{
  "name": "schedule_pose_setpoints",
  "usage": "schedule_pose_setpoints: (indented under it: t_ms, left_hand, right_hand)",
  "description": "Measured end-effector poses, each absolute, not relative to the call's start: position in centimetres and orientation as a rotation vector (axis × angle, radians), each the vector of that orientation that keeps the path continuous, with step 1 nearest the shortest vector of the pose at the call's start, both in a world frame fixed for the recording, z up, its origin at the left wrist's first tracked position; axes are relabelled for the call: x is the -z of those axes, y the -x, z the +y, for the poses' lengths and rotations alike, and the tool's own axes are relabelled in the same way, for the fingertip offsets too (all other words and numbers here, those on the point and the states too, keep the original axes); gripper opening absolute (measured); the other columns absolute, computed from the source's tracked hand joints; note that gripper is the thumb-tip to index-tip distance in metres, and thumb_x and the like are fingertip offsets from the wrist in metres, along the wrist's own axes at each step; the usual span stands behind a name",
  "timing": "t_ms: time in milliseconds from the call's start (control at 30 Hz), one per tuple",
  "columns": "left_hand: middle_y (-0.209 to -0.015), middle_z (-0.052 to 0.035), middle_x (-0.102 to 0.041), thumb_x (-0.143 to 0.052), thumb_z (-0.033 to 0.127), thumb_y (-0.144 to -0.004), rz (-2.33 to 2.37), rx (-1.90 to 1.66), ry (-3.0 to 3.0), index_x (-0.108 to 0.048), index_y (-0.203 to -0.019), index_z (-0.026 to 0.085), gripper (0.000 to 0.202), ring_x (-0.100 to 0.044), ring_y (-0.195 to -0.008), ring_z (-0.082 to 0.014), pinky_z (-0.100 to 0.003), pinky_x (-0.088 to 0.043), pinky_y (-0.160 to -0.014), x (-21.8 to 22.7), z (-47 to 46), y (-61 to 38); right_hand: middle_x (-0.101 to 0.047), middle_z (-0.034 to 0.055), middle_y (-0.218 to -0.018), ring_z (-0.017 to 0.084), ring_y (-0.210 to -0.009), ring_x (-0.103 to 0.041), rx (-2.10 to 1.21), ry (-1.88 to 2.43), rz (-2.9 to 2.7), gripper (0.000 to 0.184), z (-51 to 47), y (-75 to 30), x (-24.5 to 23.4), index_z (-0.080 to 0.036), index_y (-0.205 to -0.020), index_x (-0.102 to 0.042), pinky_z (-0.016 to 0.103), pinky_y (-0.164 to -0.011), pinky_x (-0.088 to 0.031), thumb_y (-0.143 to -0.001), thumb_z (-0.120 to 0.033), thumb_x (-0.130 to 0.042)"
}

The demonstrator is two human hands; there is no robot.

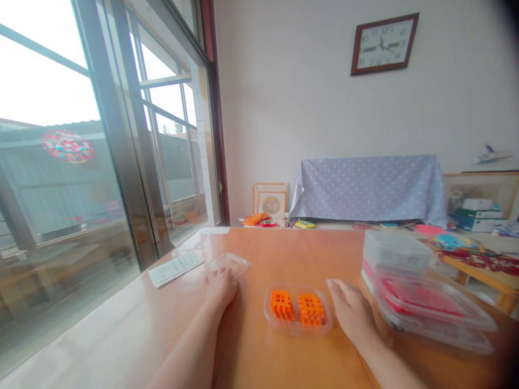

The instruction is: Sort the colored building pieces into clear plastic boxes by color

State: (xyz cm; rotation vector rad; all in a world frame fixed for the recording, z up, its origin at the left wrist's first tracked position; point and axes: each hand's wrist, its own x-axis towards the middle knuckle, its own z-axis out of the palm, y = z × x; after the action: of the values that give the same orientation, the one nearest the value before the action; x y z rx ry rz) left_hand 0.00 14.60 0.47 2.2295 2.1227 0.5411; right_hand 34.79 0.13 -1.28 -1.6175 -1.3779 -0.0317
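A clear plastic container (pixel 298 327) stands on the table before me. Two stacks of orange lattice-shaped plastic pieces sit in it side by side, a left stack (pixel 282 305) and a right stack (pixel 311 309). My right hand (pixel 352 308) is just right of the container, fingers stretched forward and nothing in them. Farther left, my left hand (pixel 221 285) rests at the near edge of a clear plastic lid (pixel 233 262). Its fingers look slightly spread over that edge; whether they press on the lid is hard to see.
Stacked clear boxes, one with red contents (pixel 421 296), stand at the right of the wooden table (pixel 292 248). A printed sheet (pixel 177 268) lies at the left beside the glass window (pixel 60 205). Behind are a cloth-covered piece (pixel 368 186) and a wall clock (pixel 384 44).
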Motion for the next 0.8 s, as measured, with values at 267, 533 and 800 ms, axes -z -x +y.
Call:
schedule_pose_setpoints:
  t_ms: [267,533,800]
  left_hand:
    - [-0.101,-0.0133,-0.070,-0.042,0.060,-0.087,2.022,-0.565,-2.383,-0.068,-0.078,0.020,0.048,-0.059,-0.101,-0.0319,-0.055,-0.026,-0.102,-2.0,13.4,-1.0]
    - [-0.132,-0.0154,-0.060,-0.039,0.067,-0.085,2.138,-0.690,-2.037,-0.060,-0.125,0.023,0.063,-0.052,-0.121,-0.0388,-0.051,-0.038,-0.096,-2.2,13.8,0.5]
    - [-0.149,-0.0192,-0.044,-0.052,0.068,-0.076,2.073,-0.602,-2.048,-0.042,-0.144,0.020,0.083,-0.038,-0.136,-0.0417,-0.056,-0.029,-0.105,-0.3,14.8,1.0]
  right_hand:
    - [-0.071,0.0088,-0.101,0.024,-0.098,-0.062,0.062,1.606,-1.366,0.041,-0.4,-34.1,0.4,-0.021,-0.101,-0.070,0.036,-0.090,-0.046,-0.097,-0.048,-0.039]
    - [-0.072,0.0088,-0.103,0.025,-0.099,-0.062,0.024,1.599,-1.336,0.041,-0.4,-34.7,0.8,-0.022,-0.099,-0.071,0.037,-0.091,-0.046,-0.094,-0.050,-0.042]
    - [-0.072,0.0082,-0.104,0.025,-0.101,-0.063,-0.002,1.588,-1.342,0.040,-0.2,-34.9,1.3,-0.023,-0.100,-0.071,0.037,-0.092,-0.047,-0.093,-0.051,-0.044]
